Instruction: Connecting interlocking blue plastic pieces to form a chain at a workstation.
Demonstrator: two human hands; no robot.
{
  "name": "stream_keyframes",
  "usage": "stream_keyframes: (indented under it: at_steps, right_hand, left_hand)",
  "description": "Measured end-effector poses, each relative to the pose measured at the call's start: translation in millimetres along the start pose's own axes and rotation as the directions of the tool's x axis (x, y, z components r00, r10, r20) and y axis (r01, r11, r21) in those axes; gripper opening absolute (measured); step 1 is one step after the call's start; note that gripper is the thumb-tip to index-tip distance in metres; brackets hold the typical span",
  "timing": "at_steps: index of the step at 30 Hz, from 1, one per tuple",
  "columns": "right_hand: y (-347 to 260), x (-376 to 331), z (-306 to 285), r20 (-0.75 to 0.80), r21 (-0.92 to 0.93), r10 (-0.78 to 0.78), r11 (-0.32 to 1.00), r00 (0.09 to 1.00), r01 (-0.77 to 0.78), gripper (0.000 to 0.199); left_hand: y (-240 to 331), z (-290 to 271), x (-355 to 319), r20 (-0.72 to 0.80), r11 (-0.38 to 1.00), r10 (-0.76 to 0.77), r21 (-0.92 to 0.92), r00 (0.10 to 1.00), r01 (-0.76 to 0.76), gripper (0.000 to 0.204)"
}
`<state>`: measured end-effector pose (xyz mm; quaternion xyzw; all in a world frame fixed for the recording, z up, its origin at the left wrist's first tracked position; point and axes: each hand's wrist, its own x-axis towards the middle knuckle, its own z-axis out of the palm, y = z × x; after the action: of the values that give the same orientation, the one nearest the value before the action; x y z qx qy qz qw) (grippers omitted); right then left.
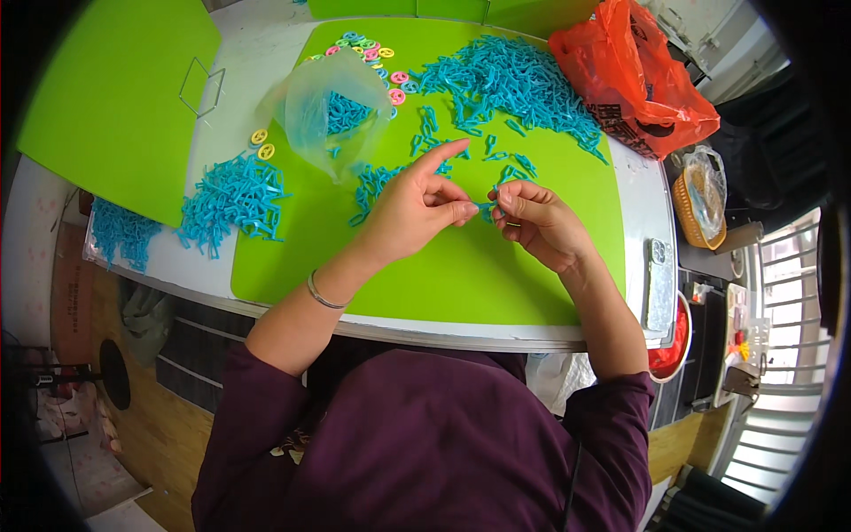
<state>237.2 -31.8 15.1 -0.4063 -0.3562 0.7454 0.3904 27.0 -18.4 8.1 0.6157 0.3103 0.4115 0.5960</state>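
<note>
Between my two hands, above the green mat [425, 293], is a small blue plastic clip-like piece [485, 208]. My left hand [409, 206] pinches at its left end with thumb and a bent finger, the index finger stretched out above. On the other end, the fingertips of my right hand [538, 222] are closed; they partly hide the piece. Loose blue pieces [425, 133] of the same kind lie scattered just beyond my hands. Another small heap [370, 188] sits beside my left hand, partly covered by it.
A large blue heap [514, 84] spreads at the back right, beside a red plastic bag [634, 80]. A clear bag [306, 115] with blue pieces stands at the back left, near colourful plastic rings [368, 49]. More blue pieces [232, 199] lie left; a phone [658, 275] rests at the right edge.
</note>
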Motion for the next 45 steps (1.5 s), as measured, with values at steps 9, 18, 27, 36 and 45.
stream_keyframes:
  at_steps: [9,18,27,36,45]
  right_hand:
    - [-0.2,0.2,1.5,-0.007,-0.013,-0.011,1.0,1.0,0.011,0.007]
    - [2.6,-1.0,4.4,0.032,-0.073,-0.182,0.98,0.983,0.183,0.007]
    - [5.9,-3.8,10.0,0.092,-0.22,-0.342,0.909,0.935,0.354,0.008]
    - [7.9,-5.6,13.9,0.079,-0.034,-0.251,0.966,0.965,0.255,0.007]
    - [10.4,5.5,16.4,-0.008,0.234,-0.253,0.94,0.967,0.248,0.007]
  left_hand:
    - [-1.2,-1.0,0.0,0.012,1.0,0.008,-0.004,1.0,-0.008,0.062]
    - [-4.3,-1.8,2.0,-0.007,0.985,-0.093,0.143,0.996,0.093,0.012]
    - [-6.1,11.0,-8.7,-0.075,0.984,0.131,0.135,0.989,-0.12,0.013]
    - [-1.4,6.5,-10.1,-0.082,0.993,0.035,0.116,0.996,-0.025,0.016]
    - [-9.2,30.2,-7.1,-0.161,0.946,-0.115,-0.318,0.98,0.059,0.016]
